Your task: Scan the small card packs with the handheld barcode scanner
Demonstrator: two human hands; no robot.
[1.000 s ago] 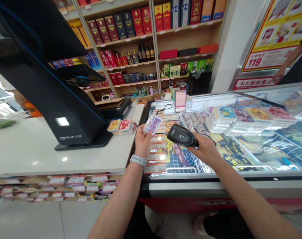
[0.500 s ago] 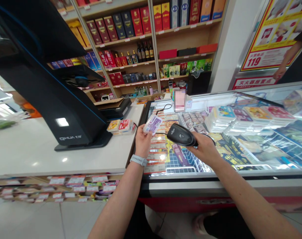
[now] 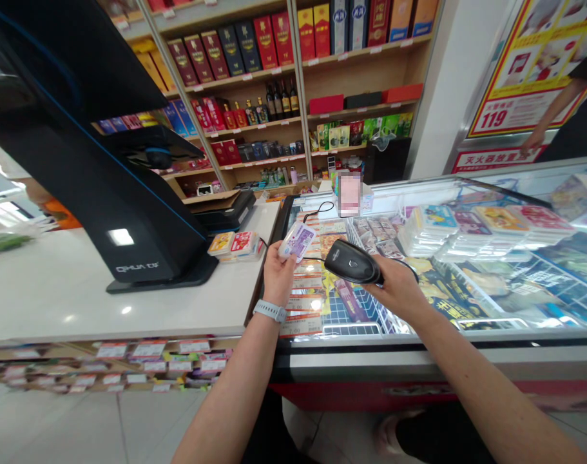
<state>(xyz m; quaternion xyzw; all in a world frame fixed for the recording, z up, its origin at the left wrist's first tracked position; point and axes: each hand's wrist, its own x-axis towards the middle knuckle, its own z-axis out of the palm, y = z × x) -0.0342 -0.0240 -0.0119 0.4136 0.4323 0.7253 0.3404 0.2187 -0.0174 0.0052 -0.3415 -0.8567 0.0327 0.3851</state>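
Observation:
Between the fingers and thumb of my left hand (image 3: 278, 274) is a small flat plastic pack with a white and purple label (image 3: 301, 241), tilted with its label up. My right hand (image 3: 394, 289) is wrapped round the handle of a black barcode scanner (image 3: 352, 263), whose head points left at the pack. A small gap separates scanner and pack. Both are held above the glass top of a freezer, over a column of price tags (image 3: 300, 322). The fingers under the scanner are partly hidden.
Left stands a white counter (image 3: 153, 309) with a black checkout terminal (image 3: 153, 219) and several stacked packs (image 3: 235, 243). More packs (image 3: 471, 225) are piled on the freezer (image 3: 380, 361) at right. A cable loop (image 3: 325, 207) lies beyond my hands. Another person's arm (image 3: 557, 116) shows at far right.
My hands, the pack and the scanner stay almost exactly in place. At the far right, the other person's hand has shifted slightly left.

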